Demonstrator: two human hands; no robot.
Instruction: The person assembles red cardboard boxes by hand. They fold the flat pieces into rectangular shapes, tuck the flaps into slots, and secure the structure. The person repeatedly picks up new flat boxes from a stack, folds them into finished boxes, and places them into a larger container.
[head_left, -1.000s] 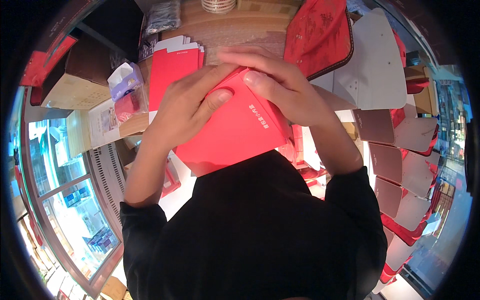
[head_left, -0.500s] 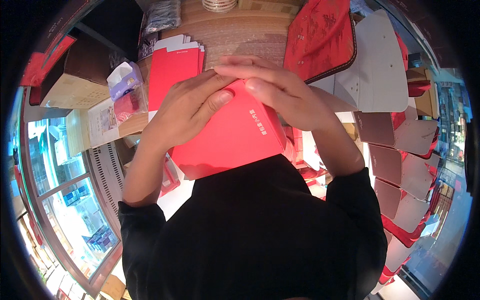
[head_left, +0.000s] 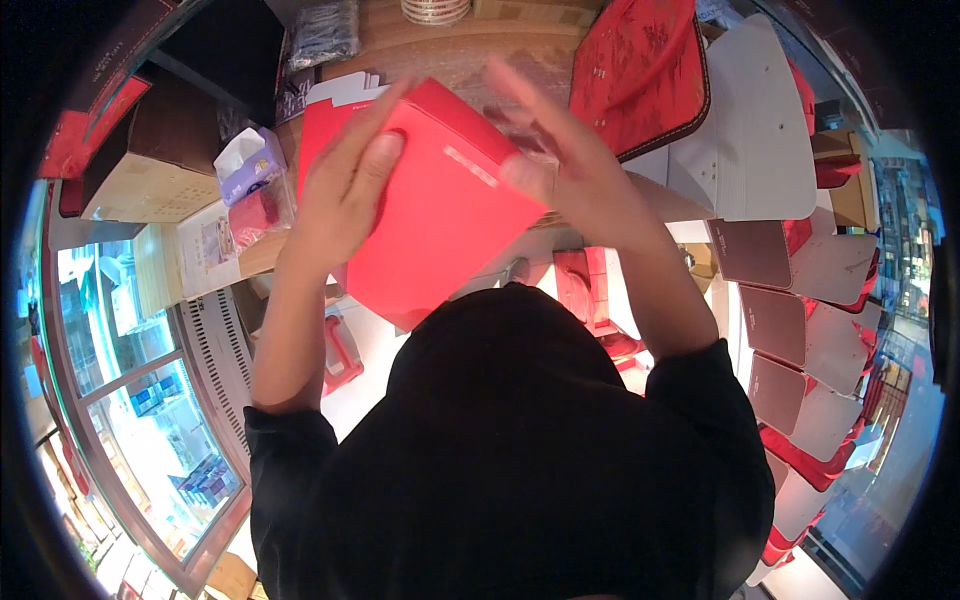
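Your black shirt (head_left: 520,440) is filling the view at six o'clock, and the wooden table (head_left: 550,40) is stretching across twelve. Between eleven and twelve, the red box (head_left: 445,215) is slanting in front of you, its broad face turning up toward you with a pale printed line near one edge, and its near end projecting past the table edge; whether any part is touching the tabletop, you cannot tell from here. At two o'clock a pale panel (head_left: 745,130) is standing, and beside it, at one, a red patterned panel (head_left: 635,85) with a stitched dark border is leaning. A brown cardboard box (head_left: 150,165) is sitting at ten.

Your right hand (head_left: 595,190), at one, is spreading its blurred fingers clear of the red box, while its thumb is overlapping the right edge; whether it is pressing there, you cannot tell. Your left hand (head_left: 345,195), between ten and eleven, is grasping the box's left side, thumb lying on the broad face. Flat red cartons (head_left: 318,125) with white flaps are lying at eleven, partly behind that hand. A purple-and-white tissue box (head_left: 250,165) is resting at ten.
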